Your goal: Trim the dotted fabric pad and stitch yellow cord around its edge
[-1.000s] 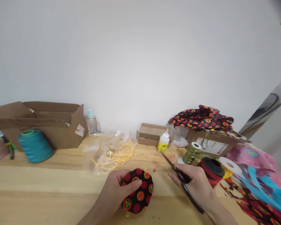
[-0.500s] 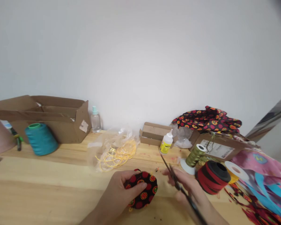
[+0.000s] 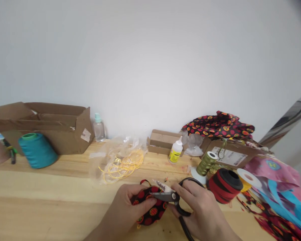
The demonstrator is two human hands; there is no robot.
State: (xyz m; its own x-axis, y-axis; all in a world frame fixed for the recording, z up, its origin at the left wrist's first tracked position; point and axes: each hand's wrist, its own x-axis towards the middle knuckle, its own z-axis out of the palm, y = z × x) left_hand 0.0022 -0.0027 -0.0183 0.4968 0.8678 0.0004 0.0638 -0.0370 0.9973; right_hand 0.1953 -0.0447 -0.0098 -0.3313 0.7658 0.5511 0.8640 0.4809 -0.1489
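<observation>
My left hand (image 3: 126, 207) pinches a round piece of black fabric (image 3: 153, 212) patterned with red and yellow flowers, thumb on top. A thin loop of the same cloth sticks up at its far edge. My right hand (image 3: 200, 207) grips a pair of black-handled scissors (image 3: 174, 196) with fingers in the handles. The blades are spread at the fabric's upper right edge, one lying over the cloth and the other angled up beyond it. Whether the cloth lies between the blades I cannot tell.
Behind my hands are a bag of yellow cord (image 3: 125, 164), a glue bottle (image 3: 175, 152) and a small cardboard box (image 3: 163, 139). Thread spools (image 3: 224, 185) and fabric scraps (image 3: 278, 214) crowd the right. A teal thread cone (image 3: 37, 150) and large box (image 3: 62, 140) stand left.
My right hand has turned the scissors and brought them left to the fabric's edge, with the blades now spread. My left hand still holds the fabric. The view has shifted slightly.
</observation>
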